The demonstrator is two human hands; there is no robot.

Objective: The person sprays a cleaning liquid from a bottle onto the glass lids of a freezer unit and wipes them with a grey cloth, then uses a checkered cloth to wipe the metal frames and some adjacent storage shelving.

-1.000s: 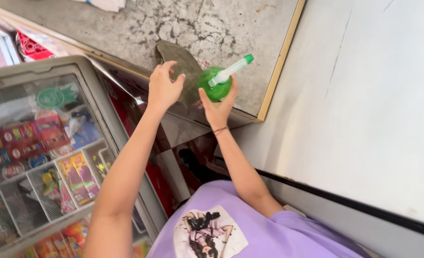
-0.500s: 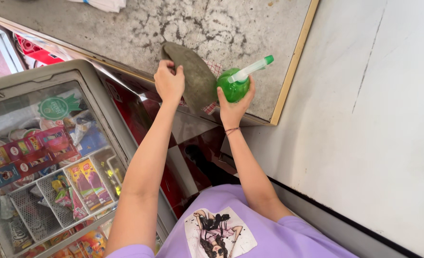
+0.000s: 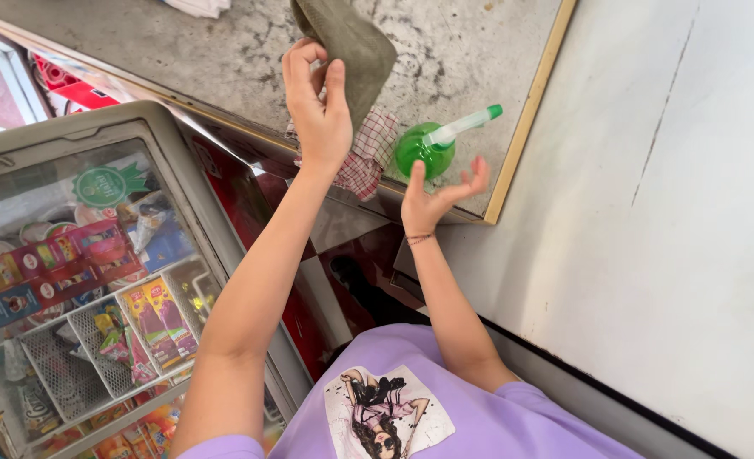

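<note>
Right hand (image 3: 432, 200) has released green bottle (image 3: 423, 150).

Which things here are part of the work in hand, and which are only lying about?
In use:
- grey-green cloth, pinched in left hand
- green spray bottle, just beyond open right hand

Lying about:
- red checked cloth on the counter
- glass-lidded freezer of packets

The person wears a short-sleeved lilac T-shirt (image 3: 487, 425) with a white printed patch (image 3: 387, 412) on the chest showing a dark-haired figure. A thin dark band (image 3: 419, 239) circles the right wrist; both arms are bare.
</note>
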